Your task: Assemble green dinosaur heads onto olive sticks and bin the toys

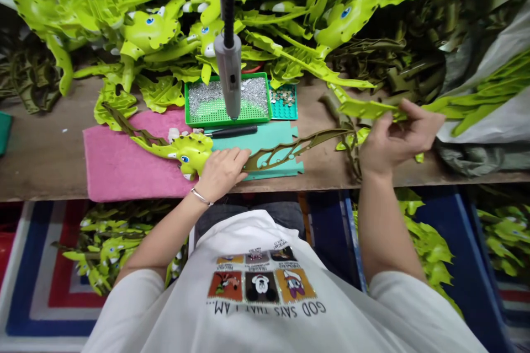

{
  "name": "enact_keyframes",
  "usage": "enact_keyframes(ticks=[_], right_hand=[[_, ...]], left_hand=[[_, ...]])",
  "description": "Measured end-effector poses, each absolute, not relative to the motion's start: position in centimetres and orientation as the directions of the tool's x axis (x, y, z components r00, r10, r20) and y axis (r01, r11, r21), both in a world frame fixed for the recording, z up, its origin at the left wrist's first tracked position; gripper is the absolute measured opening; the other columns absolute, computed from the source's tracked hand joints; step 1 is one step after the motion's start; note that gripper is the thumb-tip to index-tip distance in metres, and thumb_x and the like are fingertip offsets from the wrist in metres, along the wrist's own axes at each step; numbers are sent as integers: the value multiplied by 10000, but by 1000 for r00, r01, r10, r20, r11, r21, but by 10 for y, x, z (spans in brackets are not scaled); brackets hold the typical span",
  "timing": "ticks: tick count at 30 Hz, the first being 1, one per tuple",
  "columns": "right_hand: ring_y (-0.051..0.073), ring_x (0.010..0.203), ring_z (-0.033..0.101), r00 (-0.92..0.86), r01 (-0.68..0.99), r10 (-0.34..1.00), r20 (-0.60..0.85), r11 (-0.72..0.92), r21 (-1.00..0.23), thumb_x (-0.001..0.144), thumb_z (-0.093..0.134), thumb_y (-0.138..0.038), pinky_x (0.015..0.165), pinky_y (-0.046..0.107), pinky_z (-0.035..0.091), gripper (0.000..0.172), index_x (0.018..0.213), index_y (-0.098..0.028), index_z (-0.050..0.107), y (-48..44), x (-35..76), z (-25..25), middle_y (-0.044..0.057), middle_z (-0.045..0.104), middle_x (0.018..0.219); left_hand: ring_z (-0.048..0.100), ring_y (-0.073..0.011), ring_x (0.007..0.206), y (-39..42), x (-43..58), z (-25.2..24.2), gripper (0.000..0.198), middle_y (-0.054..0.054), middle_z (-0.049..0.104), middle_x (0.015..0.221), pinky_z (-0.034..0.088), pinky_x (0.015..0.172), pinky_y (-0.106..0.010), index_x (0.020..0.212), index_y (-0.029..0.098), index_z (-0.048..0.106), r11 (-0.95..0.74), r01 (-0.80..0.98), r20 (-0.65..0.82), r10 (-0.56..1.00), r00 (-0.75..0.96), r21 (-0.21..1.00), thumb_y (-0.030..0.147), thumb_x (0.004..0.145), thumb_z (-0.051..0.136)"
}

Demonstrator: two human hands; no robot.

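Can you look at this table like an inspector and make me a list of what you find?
Surface: wooden bench with a pink towel on it.
Work pieces: lime-green creature cutout lying across a teal template; green tray of silver studs.
Clutter: heaped green cutouts behind the bench.
Grippers: left hand flat on the cutout; right hand pinching a lime-green strip.
Cables: black cord or rod, cannot tell which, above a grey hand tool.
Surroundings: striped rug below.

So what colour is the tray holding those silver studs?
The tray is bright green, best seen in the head view.
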State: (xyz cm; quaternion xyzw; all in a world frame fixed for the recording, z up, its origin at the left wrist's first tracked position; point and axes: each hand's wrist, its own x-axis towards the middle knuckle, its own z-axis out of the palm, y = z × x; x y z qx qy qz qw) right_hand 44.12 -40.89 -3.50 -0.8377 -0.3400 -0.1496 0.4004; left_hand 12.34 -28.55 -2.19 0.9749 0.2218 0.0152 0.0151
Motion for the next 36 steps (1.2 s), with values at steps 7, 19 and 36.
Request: enact_keyframes(ticks=[7,19,36], right_hand=[[207,745,672,812,53,579,-78,-206,-977,704,673,-441,670,402,622,284,857,-237,550,-400,332,-47,51,670,873],[221,865,746,462,-284,862,-209,-79,-956,479,951,-397,847,391,625,574,934,-250,632,-404,312,-92,21,777,949],[165,792,728,387,-476,878,-281,-70,-876,477,960,-304,823,343,634,481,847,-252,656,-393,296,-104,-33,764,862]], left_hand=[[653,-223,874,-283,128,-26,515,-68,675,974,363,721,-307,1235,179,546,-894,440,-4,441,897,82,496,872,726],[681,-220,881,-282,131,-24,446,-64,687,995,349,652,-303,1130,173,547,-904,418,-109,409,906,92,487,873,732],[698,-265,944,-285,145,-15,515,-111,675,1050,371,645,-292,1180,163,477,-869,481,-275,437,856,117,563,905,651]])
